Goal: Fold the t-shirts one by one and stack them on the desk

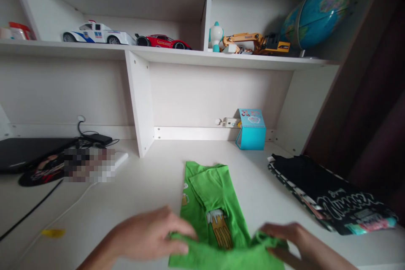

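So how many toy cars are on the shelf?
2 toy cars sit on the shelf: a white police car at the left and a red sports car just right of it. The yellow excavator is not counted; higher shelves are cut off.

Green shirt (218, 215) lower hem cut off by bottom edge; item beside laptop (28, 152) pixelated, unreadable.

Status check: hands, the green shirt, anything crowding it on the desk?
Left hand and right hand both gripping green shirt at its near edge. Black folded clothes lie apart, right.
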`<action>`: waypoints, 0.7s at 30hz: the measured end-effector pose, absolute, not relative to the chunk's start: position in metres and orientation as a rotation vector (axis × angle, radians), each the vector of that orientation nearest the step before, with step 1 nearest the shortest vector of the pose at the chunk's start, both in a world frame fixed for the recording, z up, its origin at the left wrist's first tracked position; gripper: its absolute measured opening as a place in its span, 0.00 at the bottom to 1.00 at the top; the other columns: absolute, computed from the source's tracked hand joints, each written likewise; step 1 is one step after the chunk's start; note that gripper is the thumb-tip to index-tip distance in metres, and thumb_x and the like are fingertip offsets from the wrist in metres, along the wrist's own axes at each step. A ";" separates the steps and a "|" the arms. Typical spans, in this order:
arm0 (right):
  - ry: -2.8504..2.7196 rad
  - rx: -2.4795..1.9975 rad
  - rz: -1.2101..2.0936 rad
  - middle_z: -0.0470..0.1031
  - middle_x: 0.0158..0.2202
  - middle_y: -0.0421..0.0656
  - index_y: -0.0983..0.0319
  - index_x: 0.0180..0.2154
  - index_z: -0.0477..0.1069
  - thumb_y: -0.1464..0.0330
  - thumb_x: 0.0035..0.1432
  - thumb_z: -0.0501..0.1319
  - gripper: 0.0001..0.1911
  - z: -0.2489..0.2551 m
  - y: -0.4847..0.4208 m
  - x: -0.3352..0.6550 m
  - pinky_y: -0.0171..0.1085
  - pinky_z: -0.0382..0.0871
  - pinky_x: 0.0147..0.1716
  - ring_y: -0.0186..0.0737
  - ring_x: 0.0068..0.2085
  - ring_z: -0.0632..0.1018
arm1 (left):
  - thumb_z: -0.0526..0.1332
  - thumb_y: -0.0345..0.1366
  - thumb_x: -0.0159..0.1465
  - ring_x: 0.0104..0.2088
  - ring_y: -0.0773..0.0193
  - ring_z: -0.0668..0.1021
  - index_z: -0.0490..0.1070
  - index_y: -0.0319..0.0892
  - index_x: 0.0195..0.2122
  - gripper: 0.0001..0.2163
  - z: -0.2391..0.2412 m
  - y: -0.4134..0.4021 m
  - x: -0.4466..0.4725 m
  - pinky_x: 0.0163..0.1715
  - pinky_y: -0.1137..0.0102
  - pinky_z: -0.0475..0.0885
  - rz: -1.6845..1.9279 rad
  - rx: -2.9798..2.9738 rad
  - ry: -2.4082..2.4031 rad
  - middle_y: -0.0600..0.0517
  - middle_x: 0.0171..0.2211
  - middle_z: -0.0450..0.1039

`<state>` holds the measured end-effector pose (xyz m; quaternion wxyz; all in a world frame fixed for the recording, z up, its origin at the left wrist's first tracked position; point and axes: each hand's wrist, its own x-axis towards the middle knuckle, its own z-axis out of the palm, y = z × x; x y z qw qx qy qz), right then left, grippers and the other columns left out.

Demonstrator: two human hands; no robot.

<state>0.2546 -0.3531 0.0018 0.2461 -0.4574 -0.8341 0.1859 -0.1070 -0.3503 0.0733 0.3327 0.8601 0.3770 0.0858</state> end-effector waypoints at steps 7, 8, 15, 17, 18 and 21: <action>-2.130 -1.465 0.664 0.73 0.26 0.41 0.66 0.30 0.71 0.66 0.52 0.56 0.10 0.015 -0.166 0.201 0.31 0.64 0.27 0.35 0.29 0.71 | 0.65 0.48 0.44 0.24 0.69 0.67 0.66 0.39 0.24 0.16 0.048 -0.150 -0.091 0.27 0.73 0.64 0.397 1.813 1.221 0.58 0.21 0.62; -2.109 -1.502 0.662 0.72 0.24 0.41 0.67 0.29 0.71 0.67 0.51 0.56 0.10 0.004 -0.150 0.195 0.31 0.62 0.25 0.34 0.27 0.71 | 0.65 0.47 0.42 0.23 0.69 0.67 0.66 0.39 0.23 0.17 0.036 -0.134 -0.090 0.27 0.72 0.64 0.377 1.790 1.247 0.58 0.20 0.62; -2.099 -1.607 0.563 0.73 0.26 0.41 0.67 0.30 0.72 0.67 0.47 0.59 0.09 -0.033 -0.107 0.196 0.31 0.61 0.27 0.35 0.29 0.71 | 0.63 0.45 0.45 0.28 0.66 0.71 0.69 0.39 0.28 0.15 0.000 -0.099 -0.104 0.29 0.72 0.66 0.352 1.897 1.255 0.56 0.24 0.67; -2.103 -1.638 0.522 0.74 0.31 0.43 0.67 0.34 0.72 0.68 0.47 0.60 0.11 -0.034 -0.103 0.199 0.32 0.62 0.30 0.37 0.33 0.73 | 0.64 0.43 0.43 0.30 0.64 0.71 0.69 0.40 0.26 0.13 -0.006 -0.091 -0.104 0.31 0.72 0.66 0.368 1.965 1.309 0.57 0.25 0.68; -2.101 -1.661 0.501 0.75 0.34 0.44 0.67 0.36 0.72 0.68 0.46 0.60 0.13 -0.035 -0.102 0.199 0.32 0.62 0.32 0.38 0.35 0.73 | 0.65 0.41 0.42 0.32 0.62 0.72 0.68 0.40 0.25 0.12 -0.010 -0.088 -0.103 0.32 0.72 0.66 0.376 2.001 1.346 0.56 0.26 0.68; -2.086 -1.735 0.462 0.74 0.37 0.46 0.67 0.38 0.71 0.70 0.45 0.62 0.15 -0.045 -0.105 0.193 0.34 0.63 0.36 0.39 0.39 0.73 | 0.64 0.36 0.43 0.39 0.58 0.72 0.69 0.42 0.30 0.12 -0.024 -0.087 -0.095 0.38 0.70 0.65 0.415 2.098 1.446 0.53 0.34 0.71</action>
